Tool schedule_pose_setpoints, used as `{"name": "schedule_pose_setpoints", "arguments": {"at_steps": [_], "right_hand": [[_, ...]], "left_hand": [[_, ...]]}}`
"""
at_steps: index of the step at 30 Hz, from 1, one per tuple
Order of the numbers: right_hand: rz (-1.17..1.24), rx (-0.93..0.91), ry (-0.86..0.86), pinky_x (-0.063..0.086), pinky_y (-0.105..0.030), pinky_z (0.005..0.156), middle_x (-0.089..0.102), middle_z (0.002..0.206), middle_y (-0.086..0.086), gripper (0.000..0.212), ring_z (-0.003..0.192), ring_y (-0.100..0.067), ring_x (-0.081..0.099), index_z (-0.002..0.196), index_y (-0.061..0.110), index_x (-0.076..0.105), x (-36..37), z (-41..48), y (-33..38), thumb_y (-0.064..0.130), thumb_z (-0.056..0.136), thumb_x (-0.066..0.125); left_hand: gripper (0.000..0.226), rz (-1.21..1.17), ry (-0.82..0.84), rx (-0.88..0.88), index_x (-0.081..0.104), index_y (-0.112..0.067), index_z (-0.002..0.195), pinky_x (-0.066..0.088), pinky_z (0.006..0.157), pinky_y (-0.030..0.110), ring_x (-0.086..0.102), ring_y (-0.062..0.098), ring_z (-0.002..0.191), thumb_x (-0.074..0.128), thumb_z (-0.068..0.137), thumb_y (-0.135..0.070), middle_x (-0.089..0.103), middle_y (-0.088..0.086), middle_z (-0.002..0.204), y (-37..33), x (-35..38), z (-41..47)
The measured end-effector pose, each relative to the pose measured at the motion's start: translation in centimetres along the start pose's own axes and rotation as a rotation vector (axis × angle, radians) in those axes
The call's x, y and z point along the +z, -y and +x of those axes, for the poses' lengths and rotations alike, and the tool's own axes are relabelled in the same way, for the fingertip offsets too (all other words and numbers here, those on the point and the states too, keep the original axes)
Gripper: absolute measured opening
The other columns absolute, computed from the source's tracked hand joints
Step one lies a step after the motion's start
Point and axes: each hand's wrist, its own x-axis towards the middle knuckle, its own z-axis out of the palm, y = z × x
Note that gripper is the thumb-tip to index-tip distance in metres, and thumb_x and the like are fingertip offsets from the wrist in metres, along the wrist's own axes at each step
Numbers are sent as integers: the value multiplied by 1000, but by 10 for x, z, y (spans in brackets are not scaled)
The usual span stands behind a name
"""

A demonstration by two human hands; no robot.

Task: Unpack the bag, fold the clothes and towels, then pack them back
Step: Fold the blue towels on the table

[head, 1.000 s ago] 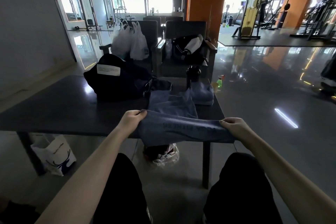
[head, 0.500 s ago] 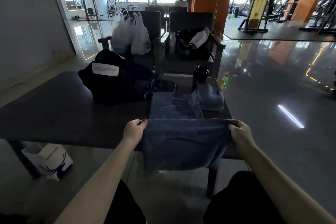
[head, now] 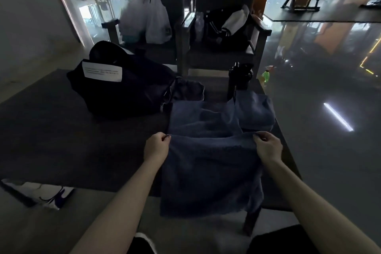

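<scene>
I hold a blue towel (head: 210, 173) stretched between both hands over the table's near edge; its lower part hangs down past the edge. My left hand (head: 156, 146) pinches its upper left corner and my right hand (head: 268, 146) pinches its upper right corner. Behind it a second blue cloth (head: 202, 119) lies spread on the dark table (head: 61, 140). A folded blue towel (head: 255, 109) sits at the right. A dark crumpled garment (head: 187, 90) lies beside the black bag (head: 123, 86), which carries a white label.
A black bottle (head: 239, 78) stands behind the folded towel. Two dark chairs stand past the table, one with white plastic bags (head: 146, 14), one with a black jacket (head: 226, 27). A green bottle (head: 266, 75) is on the floor. A white paper bag (head: 41, 194) lies under the table's left.
The towel, first a narrow band between my hands, has opened out and now hangs longer. My hands moved forward over the table edge and my view tilted down.
</scene>
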Motion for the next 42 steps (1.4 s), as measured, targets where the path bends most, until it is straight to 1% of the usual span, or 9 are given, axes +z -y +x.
{"name": "schedule_pose_setpoints", "arguments": {"at_steps": [5, 7, 9, 13, 17, 26, 30, 37, 42], "right_hand": [[-53, -37, -7, 36, -23, 72, 64, 83, 2, 16, 83, -13, 56, 93, 14, 72, 17, 18, -4, 23, 91, 59], [-104, -49, 48, 36, -25, 67, 65, 83, -1, 15, 85, -19, 60, 86, 15, 68, 23, 21, -5, 23, 92, 58], [-155, -39, 138, 41, -27, 72, 67, 98, -7, 20, 97, -26, 61, 103, 9, 64, 25, 18, -5, 24, 92, 58], [-201, -39, 265, 49, -38, 86, 58, 123, -14, 55, 110, -31, 56, 135, 7, 42, 16, -5, -6, 25, 88, 63], [-349, -56, 236, 49, -42, 86, 51, 127, -13, 62, 112, -31, 53, 133, 5, 39, -4, -39, -7, 34, 85, 65], [-514, -22, 274, 41, -33, 63, 48, 92, 1, 44, 84, -21, 53, 90, 15, 44, -46, -139, -24, 50, 79, 67], [-558, -52, 255, 36, -31, 60, 48, 89, 1, 31, 77, -20, 50, 88, 16, 43, -40, -158, -30, 41, 82, 62], [-509, -125, 157, 33, -29, 54, 60, 86, -5, 6, 65, -17, 48, 85, 13, 51, -46, -160, -35, 9, 82, 55], [-173, -126, 26, 43, -24, 55, 64, 77, -1, 24, 73, -19, 62, 97, 9, 68, -66, -141, -35, -2, 85, 50]], "left_hand": [[25, 100, -46, -13, 61, -14, 85, 41, 52, 27, 58, 17, 66, 49, 97, -32, 65, 4, 78, 7, 15, 23], [23, 189, -41, -28, 61, -15, 89, 48, 63, 32, 60, 19, 75, 49, 97, -32, 66, 5, 89, 8, 19, 27], [21, 340, -57, 5, 59, -15, 106, 48, 82, 39, 57, 23, 100, 50, 96, -30, 60, 6, 112, 7, 22, 25], [28, 442, -147, 288, 54, -15, 120, 38, 93, 38, 47, 21, 114, 53, 95, -28, 49, 2, 123, 2, 36, -3], [27, 407, 92, 531, 60, -17, 116, 36, 93, 31, 50, 16, 110, 47, 97, -32, 55, -3, 118, -13, 51, -46], [63, 550, 402, 766, 42, -21, 139, 18, 109, 32, 30, 15, 134, 43, 90, -60, 35, -3, 145, -6, 53, -120], [68, 740, 370, 822, 24, -22, 148, 10, 115, 35, 18, 17, 142, 52, 91, -44, 20, -2, 155, 6, 54, -127], [39, 706, 243, 855, 49, -20, 136, 24, 108, 32, 36, 17, 135, 44, 97, -21, 39, -1, 148, 5, 48, -129], [32, 650, 187, 783, 59, -21, 120, 37, 97, 30, 53, 16, 115, 54, 90, -16, 58, -3, 126, 4, 34, -122]]}}
